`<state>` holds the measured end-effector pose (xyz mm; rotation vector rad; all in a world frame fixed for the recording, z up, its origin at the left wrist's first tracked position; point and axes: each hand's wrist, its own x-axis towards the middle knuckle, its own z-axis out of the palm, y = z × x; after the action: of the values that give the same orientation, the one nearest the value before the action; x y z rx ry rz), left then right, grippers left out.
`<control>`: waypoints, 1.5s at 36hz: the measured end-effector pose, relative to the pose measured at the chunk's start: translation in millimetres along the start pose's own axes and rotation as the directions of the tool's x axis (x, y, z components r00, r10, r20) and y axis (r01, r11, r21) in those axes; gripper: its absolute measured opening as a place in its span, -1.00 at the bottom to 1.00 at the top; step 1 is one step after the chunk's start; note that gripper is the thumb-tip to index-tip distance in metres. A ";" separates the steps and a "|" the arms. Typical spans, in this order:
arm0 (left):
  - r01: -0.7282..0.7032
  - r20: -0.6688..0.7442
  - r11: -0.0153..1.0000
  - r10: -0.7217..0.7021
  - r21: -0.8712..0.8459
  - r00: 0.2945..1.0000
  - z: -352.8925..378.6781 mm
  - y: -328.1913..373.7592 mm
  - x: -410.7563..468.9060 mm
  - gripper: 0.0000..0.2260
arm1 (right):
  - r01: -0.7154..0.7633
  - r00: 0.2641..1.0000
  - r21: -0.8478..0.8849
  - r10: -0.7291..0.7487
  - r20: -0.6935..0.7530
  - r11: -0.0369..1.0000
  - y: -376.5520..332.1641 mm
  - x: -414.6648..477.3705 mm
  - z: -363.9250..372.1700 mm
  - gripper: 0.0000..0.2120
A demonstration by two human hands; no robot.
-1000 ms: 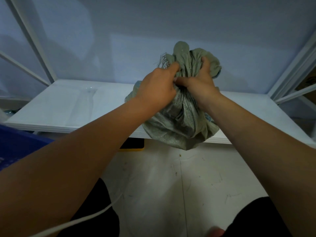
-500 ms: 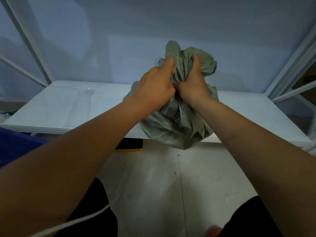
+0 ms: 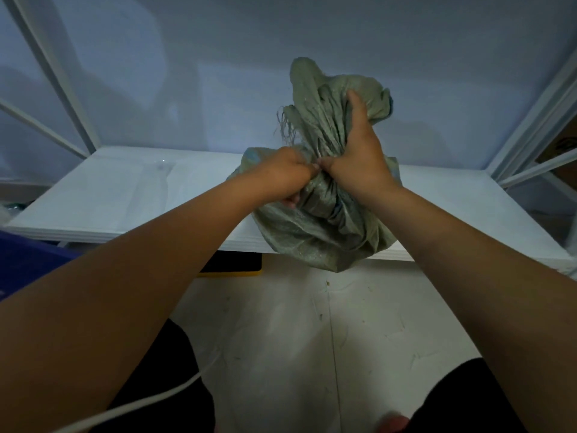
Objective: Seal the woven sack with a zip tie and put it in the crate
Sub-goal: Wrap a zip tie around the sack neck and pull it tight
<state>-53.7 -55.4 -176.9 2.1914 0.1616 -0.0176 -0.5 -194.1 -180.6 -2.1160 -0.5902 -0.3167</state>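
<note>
**Still gathering the neck, no tie on yet**

Basically we have the woven sack [image 3: 315,232] sitting at the front edge of the white desk [image 3: 131,195], its lower bulge hanging a bit past the edge over the floor [image 3: 312,339]. Our 2 hands meet at the sack's neck. The left hand [image 3: 287,176] is curled shut around the bunched fabric low on the neck, knuckles up, fingertips tucked under on the near side. The right hand [image 3: 359,160] is closed on the neck just beside it, touching the left at the thumbs, with fingers reaching up into the loose top that flares above. Frayed threads stick out on the left of that flare.

Step in hand, as we judge it: bunching and squeezing the mouth into 1 tight neck. We see no zip tie anywhere, not on the sack, not in either hand, not on the desk; it may be hidden, we cannot tell. So sealing is not done and the task is early.

Next move calls for 1 hand to keep the neck squeezed while the other fetches a tie and loops it below the flare. Risk: the stiff weave springs open once 1 grip lets go. A blue thing [image 3: 28,264] at lower left might be the crate, though too little shows to be sure.
</note>
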 end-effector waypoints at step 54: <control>-0.153 -0.300 0.958 0.076 -0.242 0.951 0.2 -4.7 3.3 -0.73 | -0.264 0.956 0.371 0.293 -0.021 0.890 -27.6 1.7 11.1 -0.87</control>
<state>-51.0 -52.5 -181.1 1.9237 0.1870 0.3723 -13.3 -170.9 -166.9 -1.7860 -0.2658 -0.1124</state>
